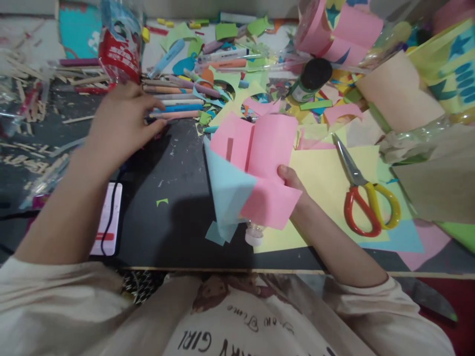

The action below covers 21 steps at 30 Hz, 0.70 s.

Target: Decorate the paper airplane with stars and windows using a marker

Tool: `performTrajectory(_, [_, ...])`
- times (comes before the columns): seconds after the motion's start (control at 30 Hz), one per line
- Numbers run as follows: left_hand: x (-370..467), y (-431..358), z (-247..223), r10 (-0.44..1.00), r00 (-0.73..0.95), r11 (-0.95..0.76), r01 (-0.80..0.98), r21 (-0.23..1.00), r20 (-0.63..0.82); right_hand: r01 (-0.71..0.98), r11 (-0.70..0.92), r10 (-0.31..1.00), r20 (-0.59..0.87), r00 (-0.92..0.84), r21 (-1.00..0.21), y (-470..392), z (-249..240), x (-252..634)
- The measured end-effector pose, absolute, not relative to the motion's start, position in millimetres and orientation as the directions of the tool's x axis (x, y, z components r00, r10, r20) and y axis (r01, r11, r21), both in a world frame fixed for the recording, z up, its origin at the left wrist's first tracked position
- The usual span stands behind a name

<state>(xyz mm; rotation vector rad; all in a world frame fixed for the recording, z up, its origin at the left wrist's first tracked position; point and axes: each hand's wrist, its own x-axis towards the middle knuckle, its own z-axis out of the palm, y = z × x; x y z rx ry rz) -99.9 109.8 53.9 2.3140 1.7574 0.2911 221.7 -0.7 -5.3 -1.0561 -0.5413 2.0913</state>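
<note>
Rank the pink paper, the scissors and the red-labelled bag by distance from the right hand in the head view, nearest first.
From the right hand:
1. Pink paper: held in that hand, its thumb on the sheet, just left of it.
2. Scissors: lying on the yellow paper to the hand's right, apart from it.
3. Red-labelled bag: far left at the back, beyond the left hand.

Left hand (pixel 120 121) stretched forward, fingers loosely curled, right hand (pixel 293 185) raised, thumb pinching down
</note>
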Motion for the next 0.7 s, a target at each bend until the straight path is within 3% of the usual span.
performTrajectory(0.23, [-66.0,139.2,46.6,0.961,0.244,-0.225,0.963,0.148,-0.128,-0.480,-0.519,0.855,-0.436,-0.281,-0.707,2.6,-13.3,216.2])
performTrajectory(0.5, [-74.9,143.8,47.3,0.937,0.316,-0.281,0.934,0.221,-0.145,-0.455,-0.507,0.860,-0.397,-0.320,-0.732,2.5,-12.0,217.0])
performTrajectory(0.63, [-77.3,127.4,41.9,0.918,0.384,-0.323,0.868,0.376,-0.098,-0.476,-0.499,0.865,-0.386,-0.320,-0.724,2.8,-11.2,216.2])
performTrajectory(0.7, [-79.1,114.0,39.0,0.884,0.440,-0.320,0.813,0.486,-0.155,-0.465,-0.506,0.861,-0.395,-0.320,-0.726,2.8,-12.3,216.6])
